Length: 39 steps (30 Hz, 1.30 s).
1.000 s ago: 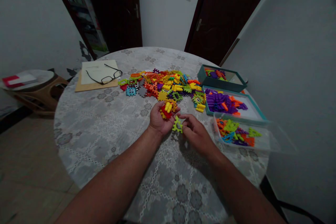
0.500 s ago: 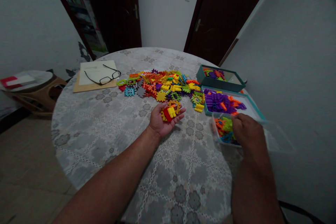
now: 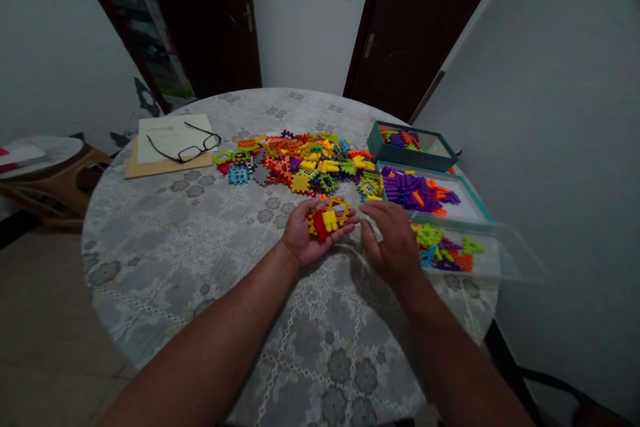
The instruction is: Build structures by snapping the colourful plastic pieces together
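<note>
My left hand (image 3: 311,233) lies palm up on the round table (image 3: 200,240), cupping a small clump of red, yellow and orange plastic blocks (image 3: 329,216). My right hand (image 3: 393,240) hovers just right of it, back facing up, fingers loosely curled toward the clump; I see nothing in them. A spread pile of coloured interlocking blocks (image 3: 300,163) lies beyond both hands. A clear plastic tray (image 3: 505,260) with green, orange and purple pieces sits right of my right hand.
A teal box (image 3: 480,217) of purple and orange sticks and a second teal box (image 3: 415,155) stand at the right. Glasses (image 3: 186,145) rest on papers at the left. A low stool (image 3: 50,170) stands beside the table; dark doors are behind.
My right hand carried a green piece to the clear tray, left it there, and came back next to my left hand. The left hand kept its clump.
</note>
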{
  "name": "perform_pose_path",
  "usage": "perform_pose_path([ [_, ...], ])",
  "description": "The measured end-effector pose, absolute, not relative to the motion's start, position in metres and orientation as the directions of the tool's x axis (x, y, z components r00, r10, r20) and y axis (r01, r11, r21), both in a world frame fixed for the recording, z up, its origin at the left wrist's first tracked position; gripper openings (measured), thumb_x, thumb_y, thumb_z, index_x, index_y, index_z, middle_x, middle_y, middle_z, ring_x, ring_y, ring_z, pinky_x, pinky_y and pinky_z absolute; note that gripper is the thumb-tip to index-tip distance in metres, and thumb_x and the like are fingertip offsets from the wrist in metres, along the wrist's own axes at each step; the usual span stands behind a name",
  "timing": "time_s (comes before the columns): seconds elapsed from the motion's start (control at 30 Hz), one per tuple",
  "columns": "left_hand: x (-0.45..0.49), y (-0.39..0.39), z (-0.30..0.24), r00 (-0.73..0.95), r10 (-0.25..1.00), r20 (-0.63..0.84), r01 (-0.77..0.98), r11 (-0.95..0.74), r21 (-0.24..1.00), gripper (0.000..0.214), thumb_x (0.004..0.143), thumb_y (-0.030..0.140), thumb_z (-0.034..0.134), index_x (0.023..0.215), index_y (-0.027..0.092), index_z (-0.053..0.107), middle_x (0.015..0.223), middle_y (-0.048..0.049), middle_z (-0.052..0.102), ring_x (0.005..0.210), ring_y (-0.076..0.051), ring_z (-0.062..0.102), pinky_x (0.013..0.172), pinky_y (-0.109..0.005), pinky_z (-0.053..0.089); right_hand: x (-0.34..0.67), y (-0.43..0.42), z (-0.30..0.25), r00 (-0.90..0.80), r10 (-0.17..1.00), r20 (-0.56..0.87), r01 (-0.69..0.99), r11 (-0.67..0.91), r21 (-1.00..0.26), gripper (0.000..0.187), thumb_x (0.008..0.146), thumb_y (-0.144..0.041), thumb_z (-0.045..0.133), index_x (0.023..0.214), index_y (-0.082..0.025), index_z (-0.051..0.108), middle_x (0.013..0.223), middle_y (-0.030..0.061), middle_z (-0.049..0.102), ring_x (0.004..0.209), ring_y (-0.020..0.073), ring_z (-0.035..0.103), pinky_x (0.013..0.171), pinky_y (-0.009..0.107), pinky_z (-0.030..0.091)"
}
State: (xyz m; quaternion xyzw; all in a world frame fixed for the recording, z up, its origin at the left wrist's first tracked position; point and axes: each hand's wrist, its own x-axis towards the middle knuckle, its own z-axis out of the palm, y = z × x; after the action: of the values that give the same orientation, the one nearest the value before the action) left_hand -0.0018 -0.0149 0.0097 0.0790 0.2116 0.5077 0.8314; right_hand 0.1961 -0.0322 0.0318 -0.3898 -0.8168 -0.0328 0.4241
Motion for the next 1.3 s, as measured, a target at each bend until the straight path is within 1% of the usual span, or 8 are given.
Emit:
perform_pose_path([
  [0.1, 0.002, -0.013, 0.006, 0.396, 0.878, -0.268, -0.823, 0.469, 0.319, 0.031, 0.093, 0.027, 0.058, 0.109, 0.007, 0.074, 0.094, -0.017, 0.08, 0.083, -0.024, 0.079, 0.079, -0.033, 0.065, 0.17, -0.041, 0.024, -0.463, 0.577, 0.673, 0.591, 0.766, -0.251, 0.036, 0.103, -0.018, 0.058, 0.138, -0.018, 0.067, 0.133, 0.0162, 0.071, 0.125, 0.0301, 0.063, 0.113, 0.052, 0.05],
  [0.2, 0.006, -0.012, 0.004, 0.389, 0.875, -0.289, -0.827, 0.47, 0.309, 0.019, 0.091, 0.023, 0.06, 0.094, 0.01, 0.074, 0.084, -0.0121, 0.077, 0.076, -0.022, 0.077, 0.079, -0.031, 0.064, 0.156, -0.044, 0.015, -0.512, 0.638, 0.575, 0.638, 0.731, -0.243, 0.045, 0.102, -0.018, 0.058, 0.147, -0.017, 0.063, 0.146, 0.0169, 0.067, 0.132, 0.0331, 0.058, 0.115, 0.055, 0.047],
  [0.33, 0.006, -0.01, 0.003, 0.332, 0.885, -0.325, -0.84, 0.434, 0.326, 0.014, 0.088, 0.02, 0.063, 0.081, 0.012, 0.071, 0.077, -0.0096, 0.075, 0.07, -0.019, 0.075, 0.078, -0.029, 0.063, 0.153, -0.043, 0.008, -0.516, 0.718, 0.467, 0.706, 0.665, -0.243, 0.046, 0.104, -0.022, 0.059, 0.149, -0.018, 0.062, 0.144, 0.0165, 0.068, 0.13, 0.0343, 0.057, 0.111, 0.055, 0.047],
  [0.47, 0.005, -0.009, 0.005, 0.278, 0.893, -0.354, -0.84, 0.405, 0.361, 0.012, 0.087, 0.016, 0.062, 0.082, 0.012, 0.073, 0.078, -0.0084, 0.075, 0.069, -0.018, 0.074, 0.072, -0.028, 0.063, 0.158, -0.04, 0.01, -0.516, 0.74, 0.432, 0.719, 0.648, -0.252, 0.045, 0.104, -0.029, 0.065, 0.149, -0.022, 0.062, 0.137, 0.0145, 0.069, 0.124, 0.0333, 0.057, 0.106, 0.053, 0.049],
  [0.67, 0.007, -0.012, 0.014, 0.318, 0.864, -0.391, -0.77, 0.476, 0.426, 0.01, 0.085, 0.01, 0.065, 0.083, 0.01, 0.074, 0.079, -0.0095, 0.077, 0.067, -0.019, 0.074, 0.062, -0.026, 0.061, 0.162, -0.035, 0.005, -0.504, 0.751, 0.425, 0.72, 0.638, -0.273, 0.042, 0.103, -0.033, 0.069, 0.143, -0.022, 0.064, 0.132, 0.0151, 0.069, 0.121, 0.0338, 0.057, 0.103, 0.053, 0.05],
  [1.03, 0.006, -0.012, 0.015, 0.367, 0.818, -0.443, -0.714, 0.553, 0.429, 0.017, 0.092, 0.008, 0.057, 0.082, 0.01, 0.07, 0.071, -0.0077, 0.073, 0.057, -0.017, 0.071, 0.052, -0.024, 0.058, 0.164, -0.031, 0.004, -0.532, 0.709, 0.464, 0.663, 0.689, -0.293, 0.033, 0.104, -0.031, 0.066, 0.134, -0.018, 0.067, 0.131, 0.0156, 0.071, 0.123, 0.0316, 0.058, 0.11, 0.051, 0.047],
  [1.2, 0.006, -0.013, 0.014, 0.376, 0.81, -0.45, -0.704, 0.565, 0.429, 0.012, 0.09, 0.007, 0.059, 0.088, 0.01, 0.069, 0.073, -0.0073, 0.073, 0.056, -0.017, 0.071, 0.051, -0.024, 0.058, 0.165, -0.033, 0.008, -0.514, 0.747, 0.421, 0.701, 0.649, -0.297, 0.03, 0.101, -0.029, 0.069, 0.13, -0.02, 0.069, 0.125, 0.0144, 0.07, 0.116, 0.0309, 0.058, 0.106, 0.051, 0.048],
  [1.3, 0.005, -0.013, 0.01, 0.401, 0.81, -0.429, -0.698, 0.573, 0.43, 0.009, 0.088, 0.008, 0.061, 0.091, 0.011, 0.069, 0.075, -0.0071, 0.074, 0.057, -0.018, 0.072, 0.051, -0.024, 0.058, 0.166, -0.032, 0.008, -0.523, 0.728, 0.443, 0.662, 0.675, -0.326, 0.027, 0.101, -0.027, 0.068, 0.127, -0.019, 0.07, 0.122, 0.0135, 0.069, 0.115, 0.029, 0.059, 0.106, 0.048, 0.049],
])
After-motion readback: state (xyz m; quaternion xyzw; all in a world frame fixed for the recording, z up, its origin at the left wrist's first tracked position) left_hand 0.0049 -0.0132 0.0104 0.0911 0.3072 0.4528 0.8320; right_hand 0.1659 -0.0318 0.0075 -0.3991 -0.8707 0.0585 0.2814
